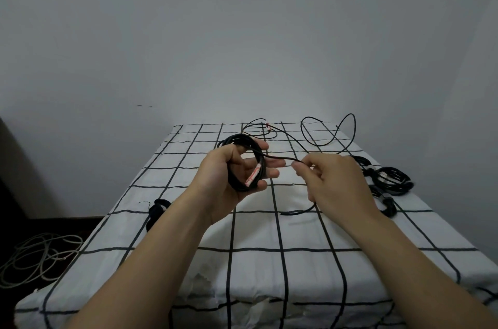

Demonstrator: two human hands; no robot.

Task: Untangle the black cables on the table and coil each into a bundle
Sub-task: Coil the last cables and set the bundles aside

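Note:
My left hand [229, 175] grips a black cable coil [244, 144] of several loops above the table, with a pink-and-white label [252, 177] on the coil near my fingers. A strand runs from the coil to my right hand [334, 180], which pinches it between thumb and fingers. The loose cable [327, 130] continues in open loops across the far right of the table. A short piece of cable [295, 212] lies below my right hand.
The table wears a white cloth with a black grid [256, 269]. Coiled black bundles [393, 179] lie at the right edge, another black bundle [157, 207] at the left edge. A small loose cable [260, 129] lies at the far middle. Pale cable [37, 256] is heaped on the floor at left.

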